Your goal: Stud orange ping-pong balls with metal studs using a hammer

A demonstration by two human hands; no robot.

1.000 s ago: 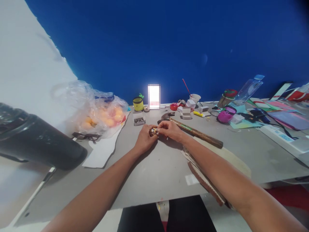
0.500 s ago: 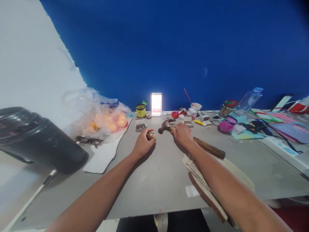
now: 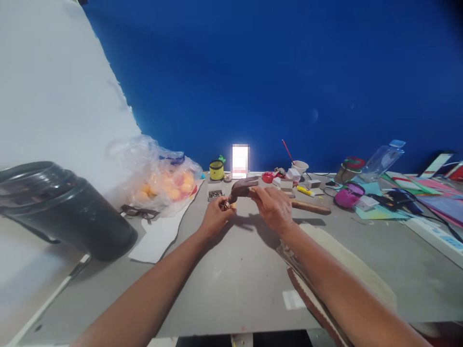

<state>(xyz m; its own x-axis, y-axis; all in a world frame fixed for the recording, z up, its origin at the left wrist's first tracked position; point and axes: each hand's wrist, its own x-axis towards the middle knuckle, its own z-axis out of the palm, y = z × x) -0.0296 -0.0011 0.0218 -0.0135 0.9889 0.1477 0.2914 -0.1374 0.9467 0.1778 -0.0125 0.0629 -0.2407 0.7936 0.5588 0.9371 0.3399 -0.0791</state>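
My left hand [image 3: 212, 218] is closed around a small round object with a shiny, gold-and-silver studded surface [image 3: 227, 206], held at the tabletop. The fingers cover part of it, and I cannot make out its exact kind. My right hand [image 3: 274, 208] grips a claw hammer [image 3: 311, 207] by its wooden handle, close below the head. The hammer is lifted off the table, casting a shadow, and its striking face is at or just above the shiny object; contact cannot be made out. Just behind my left hand sits a small open box of metal bits [image 3: 216, 194].
To the left are a large dark tumbler [image 3: 79, 212], folded glasses [image 3: 139, 210] and a clear plastic bag of orange fruit [image 3: 170, 185]. Beige fabric [image 3: 347, 260] lies under my right forearm. Along the back stand a yellow pouch [image 3: 216, 171], a paper cup [image 3: 300, 167] and a purple pouch [image 3: 349, 195].
My right hand has raised the hammer off the table and brought its head left, over the shiny object. My left hand keeps its hold in about the same place. The view has shifted slightly.
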